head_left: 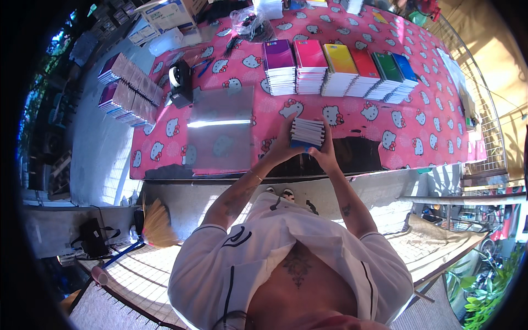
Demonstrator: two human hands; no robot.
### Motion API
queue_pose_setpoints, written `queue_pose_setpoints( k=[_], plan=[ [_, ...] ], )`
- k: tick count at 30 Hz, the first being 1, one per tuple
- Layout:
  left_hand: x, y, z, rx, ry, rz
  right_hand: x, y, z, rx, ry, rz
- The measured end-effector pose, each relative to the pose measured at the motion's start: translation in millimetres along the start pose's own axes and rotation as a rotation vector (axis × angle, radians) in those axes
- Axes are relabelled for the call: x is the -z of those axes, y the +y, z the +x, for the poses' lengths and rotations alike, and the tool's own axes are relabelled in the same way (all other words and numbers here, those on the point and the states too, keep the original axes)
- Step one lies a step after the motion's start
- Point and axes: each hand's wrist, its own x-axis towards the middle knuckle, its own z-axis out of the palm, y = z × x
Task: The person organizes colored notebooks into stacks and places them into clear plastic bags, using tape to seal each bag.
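Between my two hands, just above the table's near edge, is a small stack of notebooks (307, 132) with white page edges and a blue cover on the side toward me. My left hand (283, 144) grips the stack along its left side. On the opposite side my right hand (326, 149) closes round it, the thumb low on the blue cover. Beyond the hands stand rows of spiral notebooks: purple (278, 55), pink (309, 54), yellow (340, 58), red (364, 64), green (386, 67) and blue (404, 67). A clear plastic sheet (220, 146) lies left of my hands.
A black tape dispenser (180, 82) stands at the left, beside blue-handled pliers or scissors (205, 67). More notebook stacks (127, 99) sit at the table's left edge. At the back are a plastic bag (251, 25) and a cardboard box (168, 14). The pink patterned tablecloth (181, 113) is torn near the front.
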Motion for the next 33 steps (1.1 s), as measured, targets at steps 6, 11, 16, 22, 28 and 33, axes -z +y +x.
queue_pose_setpoints(
  k=[6,11,16,22,28,33],
  plan=[
    [-4,-10,3,0.004,0.045,0.035,-6,2,-1,0.027,0.101,-0.023],
    [2,-7,-1,0.07,-0.049,0.052,5,12,-1,-0.043,0.053,-0.124],
    [15,7,5,0.162,-0.12,0.224,14,16,-2,-0.112,-0.029,-0.269],
    [19,36,11,0.282,-0.231,0.519,1,20,-4,-0.045,0.066,-0.288],
    [-6,127,23,-0.248,-0.072,1.115,13,29,-1,-0.003,0.034,-0.305],
    [-29,101,16,-0.301,-0.324,1.389,16,37,-4,-0.082,0.032,-0.291]
  ],
)
